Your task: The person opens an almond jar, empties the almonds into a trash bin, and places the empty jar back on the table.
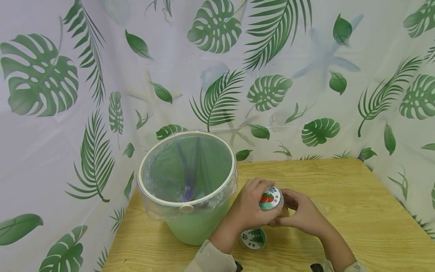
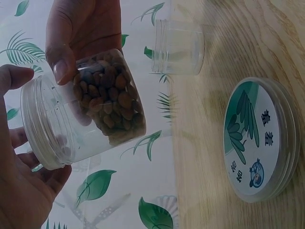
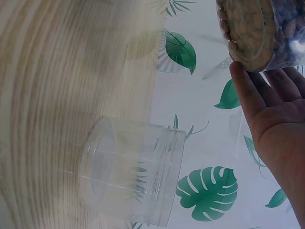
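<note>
Both hands hold a clear screw-top jar of brown, almond-like nuts (image 2: 109, 95) above the table. My left hand (image 1: 249, 207) grips its round lid (image 1: 270, 199), which carries a label with red fruit and is on the jar's mouth. Thumb and fingers of my right hand (image 1: 306, 214) hold the jar's body; in the right wrist view that hand (image 3: 286, 119) touches it near the base. How tightly the lid sits cannot be seen. A second lid (image 1: 253, 238), with a green-and-white label, lies on the table below my left hand.
An uncovered clear jar (image 3: 138, 171) with nothing visible inside stands on the wooden table (image 1: 367, 219), mostly hidden behind my right hand in the head view. To the left is a green bin (image 1: 200, 223) lined with a clear bag. A leaf-patterned cloth (image 1: 289, 41) hangs behind.
</note>
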`<move>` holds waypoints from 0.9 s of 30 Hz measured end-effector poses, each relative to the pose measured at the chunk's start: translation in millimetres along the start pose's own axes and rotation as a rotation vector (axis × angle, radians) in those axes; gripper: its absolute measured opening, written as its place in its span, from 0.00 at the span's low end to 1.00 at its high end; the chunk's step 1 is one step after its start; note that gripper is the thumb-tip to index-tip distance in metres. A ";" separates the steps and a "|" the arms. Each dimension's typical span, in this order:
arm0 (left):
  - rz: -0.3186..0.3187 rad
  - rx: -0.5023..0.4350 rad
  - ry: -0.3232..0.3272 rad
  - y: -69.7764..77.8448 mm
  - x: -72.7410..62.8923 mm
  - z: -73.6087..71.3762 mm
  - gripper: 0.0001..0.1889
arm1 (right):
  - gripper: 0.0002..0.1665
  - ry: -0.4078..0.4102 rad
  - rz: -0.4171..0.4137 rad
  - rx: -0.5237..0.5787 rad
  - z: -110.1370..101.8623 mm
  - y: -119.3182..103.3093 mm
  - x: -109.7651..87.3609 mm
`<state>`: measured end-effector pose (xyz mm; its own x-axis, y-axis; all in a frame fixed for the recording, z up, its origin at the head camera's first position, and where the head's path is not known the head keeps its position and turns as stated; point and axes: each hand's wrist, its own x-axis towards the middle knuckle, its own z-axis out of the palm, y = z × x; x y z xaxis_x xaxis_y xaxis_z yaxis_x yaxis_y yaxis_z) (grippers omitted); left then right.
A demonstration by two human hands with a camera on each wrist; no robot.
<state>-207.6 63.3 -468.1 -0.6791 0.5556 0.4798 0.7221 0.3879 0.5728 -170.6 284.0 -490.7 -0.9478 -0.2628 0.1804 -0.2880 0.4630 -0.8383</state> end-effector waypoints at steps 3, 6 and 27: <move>-0.006 0.017 0.008 0.5 -0.1 0.1 0.27 | 0.40 -0.001 0.004 0.003 0.2 1.0 -0.3; -0.019 0.030 0.011 1.7 -0.4 -0.4 0.27 | 0.39 -0.001 0.007 0.007 0.2 1.8 -0.6; -0.079 -0.009 0.052 -3.3 -2.6 2.4 0.28 | 0.45 0.062 0.029 -0.067 -7.5 6.9 -3.2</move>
<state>-207.9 62.3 -472.8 -0.7403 0.4844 0.4662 0.6646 0.4229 0.6160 -170.5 294.4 -493.1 -0.9620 -0.1962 0.1900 -0.2668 0.5260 -0.8075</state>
